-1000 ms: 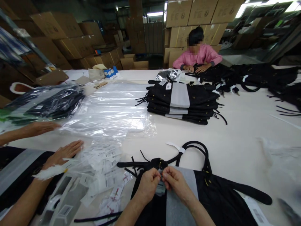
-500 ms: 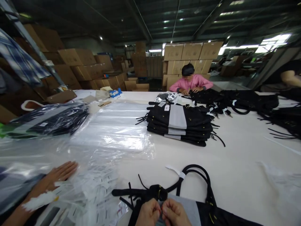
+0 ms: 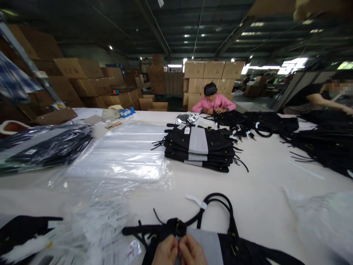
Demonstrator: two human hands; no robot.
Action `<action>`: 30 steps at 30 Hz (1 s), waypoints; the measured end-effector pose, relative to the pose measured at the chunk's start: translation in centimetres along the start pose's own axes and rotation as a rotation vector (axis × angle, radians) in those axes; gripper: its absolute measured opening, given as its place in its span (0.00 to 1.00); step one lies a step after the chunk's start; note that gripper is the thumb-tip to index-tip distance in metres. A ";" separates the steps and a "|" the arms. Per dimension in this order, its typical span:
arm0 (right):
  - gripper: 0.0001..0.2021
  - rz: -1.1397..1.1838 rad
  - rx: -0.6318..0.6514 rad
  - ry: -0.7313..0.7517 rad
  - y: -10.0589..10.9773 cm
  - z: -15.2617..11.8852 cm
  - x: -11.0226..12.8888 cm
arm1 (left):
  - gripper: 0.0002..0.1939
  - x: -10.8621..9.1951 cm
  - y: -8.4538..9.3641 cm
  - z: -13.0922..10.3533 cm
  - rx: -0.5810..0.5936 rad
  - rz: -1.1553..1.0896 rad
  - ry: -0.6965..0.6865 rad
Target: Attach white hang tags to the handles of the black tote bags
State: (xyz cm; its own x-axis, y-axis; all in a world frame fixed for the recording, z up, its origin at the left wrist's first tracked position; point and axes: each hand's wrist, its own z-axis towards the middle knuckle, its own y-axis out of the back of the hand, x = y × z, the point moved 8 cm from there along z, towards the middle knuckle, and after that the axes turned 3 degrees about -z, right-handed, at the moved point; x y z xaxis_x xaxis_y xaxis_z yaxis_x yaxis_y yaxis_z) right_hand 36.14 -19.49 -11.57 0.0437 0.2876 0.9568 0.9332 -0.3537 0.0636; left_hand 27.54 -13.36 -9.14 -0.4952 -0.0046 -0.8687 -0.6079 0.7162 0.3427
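A black bag [image 3: 245,250] with a pale grey band [image 3: 209,239] lies at the bottom of the head view, its looped handles [image 3: 230,206] pointing away from me. My left hand [image 3: 166,251] and my right hand [image 3: 192,250] meet over the bag near its gold-coloured fitting. Fingers and thumbs of both are pinched closed, tip to tip. Whatever sits between them is too small and hidden to make out. White wrapping [image 3: 203,205] circles the handles.
Beyond the bag lies a stack of black bags [image 3: 198,147], with clear plastic bags [image 3: 118,154] to its left. Printed packets [image 3: 102,228] spread at lower left. A person in pink [image 3: 213,103] sits across the table; another person [image 3: 317,97] works at right.
The view has swung slightly right, so things sit further left. A co-worker's arm at lower left is gone, uncovering black fabric. My hands stay pinched together; the red bit between them no longer shows.
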 end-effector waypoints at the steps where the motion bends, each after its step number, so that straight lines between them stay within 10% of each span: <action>1: 0.13 -0.023 -0.039 0.021 -0.1 -0.9 0.2 | 0.05 -0.9 0.3 -0.8 -0.023 0.037 -0.061; 5: 0.20 -0.363 -0.315 0.339 0.6 -5.2 2.6 | 0.20 -2.1 2.4 -4.0 -0.199 0.046 -0.198; 11: 0.21 -1.010 -0.423 0.669 -2.4 -7.7 3.8 | 0.19 1.9 5.2 -8.1 -0.405 0.145 -0.179; 16: 0.17 -1.238 -0.383 0.647 -4.0 -6.5 4.3 | 0.16 2.2 6.0 -8.4 -0.361 0.136 -0.236; 23: 0.14 -1.225 -0.334 0.587 -5.3 -9.4 5.0 | 0.14 -4.2 5.9 -6.4 -0.338 0.241 -0.499; 30: 0.18 -0.648 -0.443 0.037 -2.4 -9.1 4.2 | 0.16 -3.7 2.5 -3.2 -0.165 0.493 -0.008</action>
State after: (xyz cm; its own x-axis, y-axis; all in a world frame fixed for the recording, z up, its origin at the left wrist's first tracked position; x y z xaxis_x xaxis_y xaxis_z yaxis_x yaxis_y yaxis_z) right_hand 30.82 -25.55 -5.15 -0.4796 0.5310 0.6986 0.5393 -0.4496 0.7120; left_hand 25.86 -13.78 -3.94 -0.7429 0.3119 -0.5923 -0.3934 0.5124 0.7633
